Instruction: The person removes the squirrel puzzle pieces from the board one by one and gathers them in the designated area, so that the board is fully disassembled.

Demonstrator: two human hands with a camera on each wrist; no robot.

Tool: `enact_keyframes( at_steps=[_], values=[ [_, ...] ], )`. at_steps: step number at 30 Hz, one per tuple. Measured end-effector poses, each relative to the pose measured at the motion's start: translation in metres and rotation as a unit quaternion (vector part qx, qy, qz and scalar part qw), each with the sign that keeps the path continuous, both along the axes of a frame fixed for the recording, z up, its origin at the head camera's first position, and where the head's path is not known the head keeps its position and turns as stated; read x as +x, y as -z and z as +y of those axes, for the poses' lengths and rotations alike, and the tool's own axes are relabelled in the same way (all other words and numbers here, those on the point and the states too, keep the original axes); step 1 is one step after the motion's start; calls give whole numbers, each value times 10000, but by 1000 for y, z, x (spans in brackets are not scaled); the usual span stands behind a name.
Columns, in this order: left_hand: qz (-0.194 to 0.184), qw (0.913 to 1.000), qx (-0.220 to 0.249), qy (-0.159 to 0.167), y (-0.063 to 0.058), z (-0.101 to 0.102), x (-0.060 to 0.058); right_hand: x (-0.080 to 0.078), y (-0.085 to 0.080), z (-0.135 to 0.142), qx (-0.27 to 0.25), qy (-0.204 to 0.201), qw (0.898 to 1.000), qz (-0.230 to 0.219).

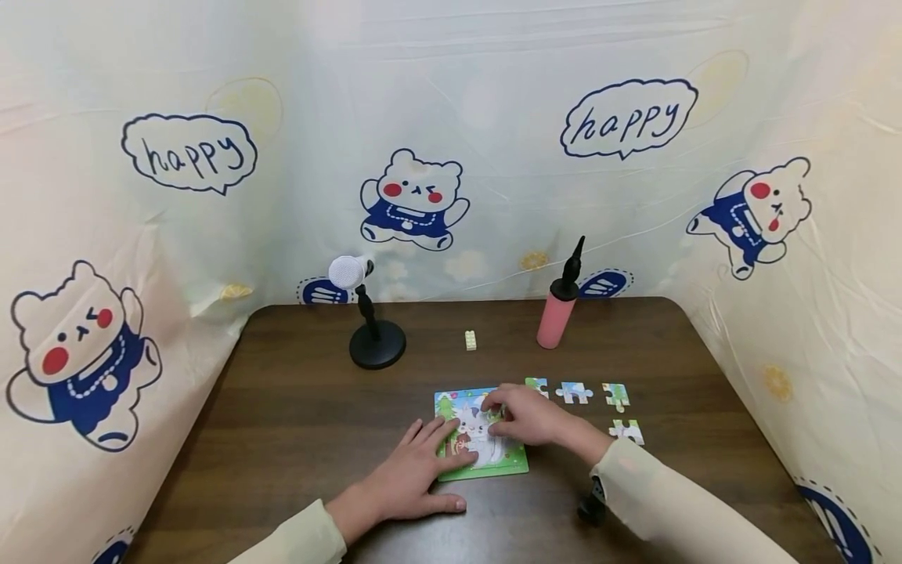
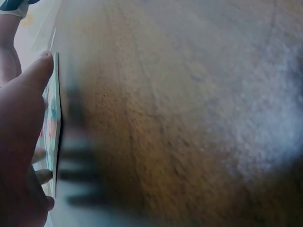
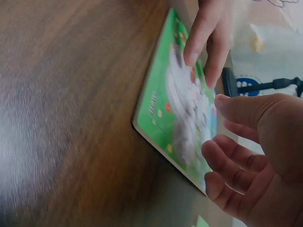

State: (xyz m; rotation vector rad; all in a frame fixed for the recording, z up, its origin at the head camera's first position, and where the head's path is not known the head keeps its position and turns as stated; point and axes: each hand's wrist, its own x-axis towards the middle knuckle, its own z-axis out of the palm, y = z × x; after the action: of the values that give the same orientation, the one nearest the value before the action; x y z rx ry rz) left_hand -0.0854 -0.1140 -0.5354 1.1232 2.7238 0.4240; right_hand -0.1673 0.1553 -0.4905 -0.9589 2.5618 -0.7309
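Observation:
A jigsaw puzzle board (image 1: 503, 468) with a green border and a white animal picture lies flat on the table; it also shows in the right wrist view. My left hand (image 1: 412, 474) rests its spread fingers on the board's left part, its thumb on the tabletop. Over the board's upper right is my right hand (image 1: 532, 417), fingers bent and thumb apart from the index finger. In the right wrist view I see no piece between the right hand's fingers (image 3: 227, 163). Several loose puzzle pieces lie right of the board, among them a blue one (image 1: 574, 392) and a green-blue one (image 1: 616, 395).
A white-headed microphone on a black stand (image 1: 377, 343) is at the table's back left. A pink hand pump (image 1: 553, 319) with a black top stands at the back right, and a small cream toy brick (image 1: 470, 340) lies between them. Patterned cloth (image 1: 521, 117) surrounds the table.

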Motion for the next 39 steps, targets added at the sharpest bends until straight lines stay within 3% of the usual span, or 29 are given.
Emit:
enact_keyframes(
  at_steps=[11, 29, 39],
  values=[
    [152, 9996, -178, 154, 3, -2, 3, 0, 10, -15, 164, 40, 9999, 28],
    [-2, 9996, -298, 28, -2, 1, 4, 0, 14, -20, 528, 207, 9984, 12],
    [-15, 9993, -364, 12, 1, 1, 4, -3, 16, -22, 353, 344, 9987, -114]
  ],
)
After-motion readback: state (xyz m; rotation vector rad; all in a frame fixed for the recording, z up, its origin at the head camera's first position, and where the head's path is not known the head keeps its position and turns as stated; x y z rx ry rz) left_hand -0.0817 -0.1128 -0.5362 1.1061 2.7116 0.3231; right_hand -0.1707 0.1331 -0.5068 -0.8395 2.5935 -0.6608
